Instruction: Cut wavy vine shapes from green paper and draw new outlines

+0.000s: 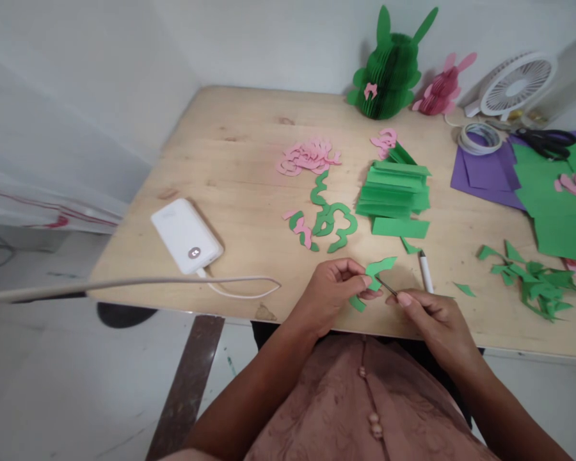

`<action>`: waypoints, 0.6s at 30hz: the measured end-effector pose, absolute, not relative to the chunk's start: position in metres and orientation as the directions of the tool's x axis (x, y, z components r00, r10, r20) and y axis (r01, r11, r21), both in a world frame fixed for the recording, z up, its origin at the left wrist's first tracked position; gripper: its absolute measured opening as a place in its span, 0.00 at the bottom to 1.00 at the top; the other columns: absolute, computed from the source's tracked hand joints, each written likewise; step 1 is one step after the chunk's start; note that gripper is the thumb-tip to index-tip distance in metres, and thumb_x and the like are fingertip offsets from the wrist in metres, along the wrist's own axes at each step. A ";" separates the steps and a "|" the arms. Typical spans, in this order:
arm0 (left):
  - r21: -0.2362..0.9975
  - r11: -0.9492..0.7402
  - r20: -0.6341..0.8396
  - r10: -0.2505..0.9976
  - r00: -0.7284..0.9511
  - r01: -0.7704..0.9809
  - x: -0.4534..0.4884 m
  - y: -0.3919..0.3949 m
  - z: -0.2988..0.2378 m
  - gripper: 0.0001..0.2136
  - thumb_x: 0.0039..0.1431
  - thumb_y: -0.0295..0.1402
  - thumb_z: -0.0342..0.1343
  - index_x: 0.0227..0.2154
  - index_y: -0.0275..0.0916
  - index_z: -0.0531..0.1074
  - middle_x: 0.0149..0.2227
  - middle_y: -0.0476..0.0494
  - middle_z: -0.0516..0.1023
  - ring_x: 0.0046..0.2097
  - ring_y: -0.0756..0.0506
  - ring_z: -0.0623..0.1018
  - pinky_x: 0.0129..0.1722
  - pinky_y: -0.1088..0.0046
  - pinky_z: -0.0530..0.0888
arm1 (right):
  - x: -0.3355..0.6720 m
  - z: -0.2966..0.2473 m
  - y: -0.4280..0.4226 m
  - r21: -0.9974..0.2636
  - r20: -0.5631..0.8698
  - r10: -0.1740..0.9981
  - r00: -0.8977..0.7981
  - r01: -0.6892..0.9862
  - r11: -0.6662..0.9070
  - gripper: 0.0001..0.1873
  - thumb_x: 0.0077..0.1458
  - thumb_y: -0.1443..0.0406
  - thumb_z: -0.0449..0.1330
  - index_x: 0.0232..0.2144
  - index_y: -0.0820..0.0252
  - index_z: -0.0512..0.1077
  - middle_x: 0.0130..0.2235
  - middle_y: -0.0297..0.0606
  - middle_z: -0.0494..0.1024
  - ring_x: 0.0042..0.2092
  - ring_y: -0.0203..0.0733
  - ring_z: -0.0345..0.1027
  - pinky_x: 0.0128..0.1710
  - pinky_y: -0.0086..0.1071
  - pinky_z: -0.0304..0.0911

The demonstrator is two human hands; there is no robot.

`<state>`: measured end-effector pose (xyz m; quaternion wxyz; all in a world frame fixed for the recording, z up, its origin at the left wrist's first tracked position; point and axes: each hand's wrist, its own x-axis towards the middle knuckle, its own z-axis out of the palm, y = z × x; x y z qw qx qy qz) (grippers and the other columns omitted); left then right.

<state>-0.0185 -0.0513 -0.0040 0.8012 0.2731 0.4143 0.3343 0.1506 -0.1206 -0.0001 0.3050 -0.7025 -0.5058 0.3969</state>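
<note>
firmly between fingertips of left hand (333, 288), green cutout (379, 267) (wavy); right hand (436, 317) tight around thin tool (386, 287)

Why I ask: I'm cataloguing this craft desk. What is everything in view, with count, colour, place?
table: one, pale wood, centre
power bank: one, white, table's left, cable plugged in
green rabbit: one, green, back edge
pink rabbit: one, pink, beside it
fan: one, white, back right
tape roll: one, whitish, before the fan
scissors: one, black, far right
purple sheets: several, purple, right
green sheets: several, green, right edge
pink cut-outs: pile, pink, centre back
folded stack: one, green, centre
curly cut-outs: several, green, mid-table
scraps: many, green, front right
pen: one, white, front centre
left hand: one, holds green cut-out
right hand: one, holds thin dark tool pointed at it
</note>
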 end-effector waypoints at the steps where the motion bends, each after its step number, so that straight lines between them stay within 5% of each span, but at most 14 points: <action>1: 0.716 0.628 -0.483 0.761 0.434 -0.305 -0.019 -0.051 -0.004 0.13 0.39 0.37 0.68 0.20 0.36 0.70 0.21 0.49 0.76 0.25 0.48 0.78 0.31 0.73 0.73 | 0.151 0.000 -0.121 -0.831 -0.243 0.954 0.178 0.469 -0.299 0.19 0.54 0.52 0.58 0.24 0.55 0.81 0.27 0.36 0.81 0.30 0.46 0.74 0.27 0.31 0.67; 18: 0.731 0.626 -0.484 0.757 0.440 -0.273 -0.019 -0.051 -0.002 0.13 0.39 0.38 0.67 0.20 0.37 0.70 0.21 0.48 0.77 0.26 0.48 0.78 0.31 0.72 0.72 | 0.153 0.000 -0.121 -0.791 -0.212 0.966 0.149 0.554 -0.259 0.19 0.54 0.52 0.57 0.24 0.55 0.81 0.24 0.34 0.79 0.27 0.43 0.70 0.24 0.30 0.65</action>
